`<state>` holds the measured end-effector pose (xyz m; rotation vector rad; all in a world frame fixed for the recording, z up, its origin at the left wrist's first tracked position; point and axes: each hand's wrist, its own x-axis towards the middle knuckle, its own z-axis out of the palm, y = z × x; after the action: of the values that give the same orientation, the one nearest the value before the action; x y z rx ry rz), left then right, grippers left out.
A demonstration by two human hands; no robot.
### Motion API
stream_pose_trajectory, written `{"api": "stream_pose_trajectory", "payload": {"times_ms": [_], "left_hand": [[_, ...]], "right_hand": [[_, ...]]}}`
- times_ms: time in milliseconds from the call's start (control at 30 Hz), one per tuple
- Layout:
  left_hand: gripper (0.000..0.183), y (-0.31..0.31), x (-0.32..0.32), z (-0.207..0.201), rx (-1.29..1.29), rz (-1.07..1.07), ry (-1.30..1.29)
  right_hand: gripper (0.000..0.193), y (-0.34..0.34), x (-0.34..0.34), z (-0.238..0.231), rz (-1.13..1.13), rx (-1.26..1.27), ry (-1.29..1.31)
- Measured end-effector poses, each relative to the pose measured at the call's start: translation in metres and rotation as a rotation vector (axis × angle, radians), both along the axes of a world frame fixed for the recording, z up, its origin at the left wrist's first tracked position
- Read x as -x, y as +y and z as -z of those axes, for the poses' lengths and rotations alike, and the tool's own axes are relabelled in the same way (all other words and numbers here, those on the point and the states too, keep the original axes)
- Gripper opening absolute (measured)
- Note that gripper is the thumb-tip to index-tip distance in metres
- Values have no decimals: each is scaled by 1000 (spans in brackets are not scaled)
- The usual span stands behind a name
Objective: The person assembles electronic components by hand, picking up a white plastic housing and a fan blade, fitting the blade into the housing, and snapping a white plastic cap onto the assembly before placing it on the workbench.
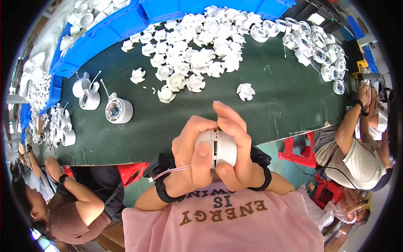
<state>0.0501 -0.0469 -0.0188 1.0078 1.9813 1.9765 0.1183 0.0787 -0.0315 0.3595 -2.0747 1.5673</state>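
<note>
A round white plastic housing (226, 150) is held in front of my chest, just off the table's near edge. A narrow dark gap runs around it between its two halves. My left hand (189, 153) is closed around the left half, thumb pressed on its near face. My right hand (238, 145) grips the right half, fingers bent over the top and thumb below. A thin cable (173, 170) with a small white connector trails out to the left by my left wrist. What lies inside the housing is hidden.
Many white finned fan wheels (197, 48) are heaped on the dark green table (168, 134); one wheel (245, 92) lies apart. White housings (119, 110) stand at left, and more with clear rings (319, 54) at right. Blue bins (100, 42) line the back. People sit on both sides.
</note>
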Motion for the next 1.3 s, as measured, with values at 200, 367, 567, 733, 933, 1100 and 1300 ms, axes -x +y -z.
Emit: {"api": "stream_pose_trajectory", "payload": {"times_ms": [200,367,567,733,933,1100,1300], "left_hand": [[34,-5,-10,-7,70,60,-22],[34,-5,-13,-3,36,20,91],[33,1,-15,-6,2,-55,144],[29,1,-9,-22,7,-19,154],[45,7,25,-21,88,35,-655],[68,6,41,-66,352,629,176],[43,17,288,-74,451,16,350]], "right_hand": [[53,1,-6,1,-41,-41,100],[51,4,-12,-3,-70,-102,100],[57,1,-6,-4,-125,30,85],[65,0,-2,-6,-186,110,124],[74,9,-9,1,91,173,-441],[71,21,-21,-17,49,698,-481],[58,42,-30,16,485,296,-454]]}}
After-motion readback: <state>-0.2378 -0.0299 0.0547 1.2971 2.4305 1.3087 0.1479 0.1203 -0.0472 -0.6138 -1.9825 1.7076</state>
